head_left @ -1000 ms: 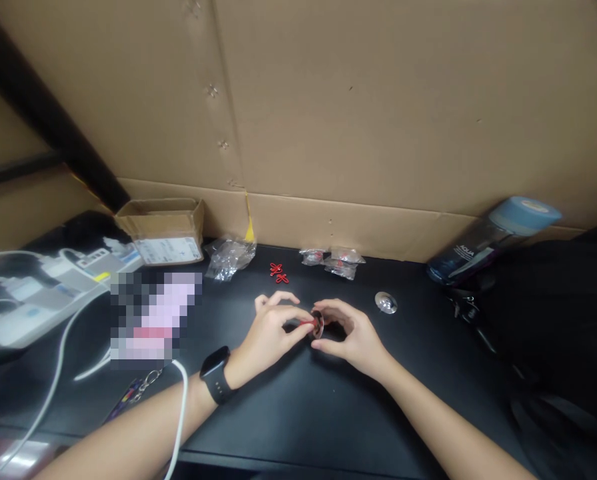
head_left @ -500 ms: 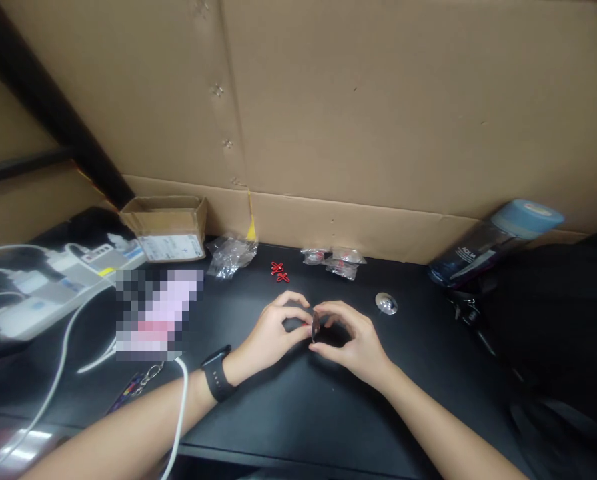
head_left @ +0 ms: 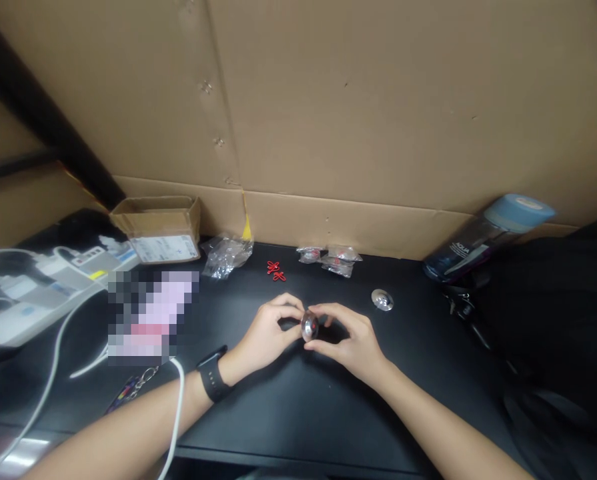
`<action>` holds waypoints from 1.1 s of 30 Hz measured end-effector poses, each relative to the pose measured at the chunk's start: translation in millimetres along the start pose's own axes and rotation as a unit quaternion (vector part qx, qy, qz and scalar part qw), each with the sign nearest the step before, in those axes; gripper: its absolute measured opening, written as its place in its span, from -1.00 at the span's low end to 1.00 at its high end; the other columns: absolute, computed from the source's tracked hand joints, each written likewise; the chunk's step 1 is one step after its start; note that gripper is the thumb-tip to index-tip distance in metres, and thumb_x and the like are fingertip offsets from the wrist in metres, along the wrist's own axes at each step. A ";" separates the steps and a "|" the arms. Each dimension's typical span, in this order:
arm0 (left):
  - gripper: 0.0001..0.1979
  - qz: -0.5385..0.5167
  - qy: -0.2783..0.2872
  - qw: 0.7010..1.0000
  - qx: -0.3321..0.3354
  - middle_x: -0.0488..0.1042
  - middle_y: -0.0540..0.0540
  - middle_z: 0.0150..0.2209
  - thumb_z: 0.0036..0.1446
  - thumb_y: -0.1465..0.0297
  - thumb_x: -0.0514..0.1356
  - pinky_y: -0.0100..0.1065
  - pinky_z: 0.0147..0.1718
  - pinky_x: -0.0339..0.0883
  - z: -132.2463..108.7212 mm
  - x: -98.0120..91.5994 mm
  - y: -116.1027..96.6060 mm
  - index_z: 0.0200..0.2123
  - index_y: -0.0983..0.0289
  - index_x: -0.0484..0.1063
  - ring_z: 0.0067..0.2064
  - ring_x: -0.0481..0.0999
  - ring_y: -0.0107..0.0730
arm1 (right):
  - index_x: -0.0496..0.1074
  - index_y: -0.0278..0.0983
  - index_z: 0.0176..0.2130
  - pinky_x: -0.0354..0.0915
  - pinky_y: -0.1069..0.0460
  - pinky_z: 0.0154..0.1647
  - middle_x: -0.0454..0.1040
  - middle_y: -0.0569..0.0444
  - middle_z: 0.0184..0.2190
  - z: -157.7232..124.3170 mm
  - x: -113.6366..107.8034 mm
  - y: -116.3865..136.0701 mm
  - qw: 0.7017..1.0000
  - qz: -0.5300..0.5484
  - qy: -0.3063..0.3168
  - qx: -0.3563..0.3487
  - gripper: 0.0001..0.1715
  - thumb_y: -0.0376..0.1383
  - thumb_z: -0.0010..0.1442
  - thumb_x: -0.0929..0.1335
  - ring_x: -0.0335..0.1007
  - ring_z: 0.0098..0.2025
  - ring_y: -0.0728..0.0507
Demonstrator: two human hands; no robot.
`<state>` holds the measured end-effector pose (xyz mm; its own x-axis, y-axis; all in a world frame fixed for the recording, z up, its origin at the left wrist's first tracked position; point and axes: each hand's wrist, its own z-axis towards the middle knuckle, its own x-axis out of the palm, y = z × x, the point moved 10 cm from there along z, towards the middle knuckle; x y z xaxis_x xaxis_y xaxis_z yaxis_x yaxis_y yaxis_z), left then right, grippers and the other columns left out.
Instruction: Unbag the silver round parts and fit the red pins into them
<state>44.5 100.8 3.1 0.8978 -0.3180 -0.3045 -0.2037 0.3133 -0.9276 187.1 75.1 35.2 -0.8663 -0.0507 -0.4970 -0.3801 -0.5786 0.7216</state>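
Observation:
A small shiny metal disc with a domed face (head_left: 309, 327) is held up on edge between my two hands, above the black table. My right hand (head_left: 358, 339) pinches its rim, thumb below and fingers above. On the other side, the thumb and fingertips of my left hand (head_left: 268, 335) close against its left edge. A reddish spot shows on the disc's face; I cannot tell whether it is a part or a reflection. A similar silver domed disc (head_left: 382, 300) lies to the right of my hands. Beyond them are small red looped pieces (head_left: 276, 271).
Small clear packets (head_left: 338, 261) and a crumpled plastic bag (head_left: 228, 256) lie near the cardboard wall. An open carton (head_left: 163, 227), a power strip (head_left: 53, 293) and a pixelated pink item (head_left: 163, 310) are left. A blue-lidded bottle (head_left: 471, 247) leans right. A white cable (head_left: 179, 407) crosses my left forearm.
The disc has turned from nearly edge-on so that its shiny domed face shows more. Both hands keep their hold on it. The whole view has shifted slightly.

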 end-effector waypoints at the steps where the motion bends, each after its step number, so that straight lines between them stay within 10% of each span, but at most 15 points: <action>1: -0.93 0.000 0.001 1.000 -0.001 0.54 0.09 -0.16 0.20 0.35 0.38 -0.30 -0.01 0.35 0.2 0.1 0.8 -0.30 0.20 0.68 -0.10 0.53 -0.29 | 0.53 -0.18 0.04 0.51 -0.02 -0.23 0.67 -0.02 -0.16 -0.4 -0.3 0.4 1.000 -0.002 -0.003 -0.004 -0.40 -0.08 0.05 0.62 0.57 -0.28 -0.15; 33: -0.83 -0.032 0.009 0.999 0.007 0.54 0.13 -0.18 0.26 0.27 0.34 -0.28 -0.02 0.37 1.1 1.8 -4.4 -0.26 0.25 0.65 -0.11 0.54 -0.27 | 0.58 -0.14 0.02 0.53 -0.06 -0.20 0.67 -0.03 -0.11 -3.1 -8.5 -4.5 0.999 0.044 -0.026 0.012 -0.38 -0.07 -0.01 0.64 0.56 -0.32 -0.15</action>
<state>47.5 99.9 6.9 0.9019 -0.3532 -0.2487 -0.1407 0.3042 -0.9421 197.2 75.6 34.7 -0.9121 -0.0588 -0.4057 -0.3083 -0.5540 0.7734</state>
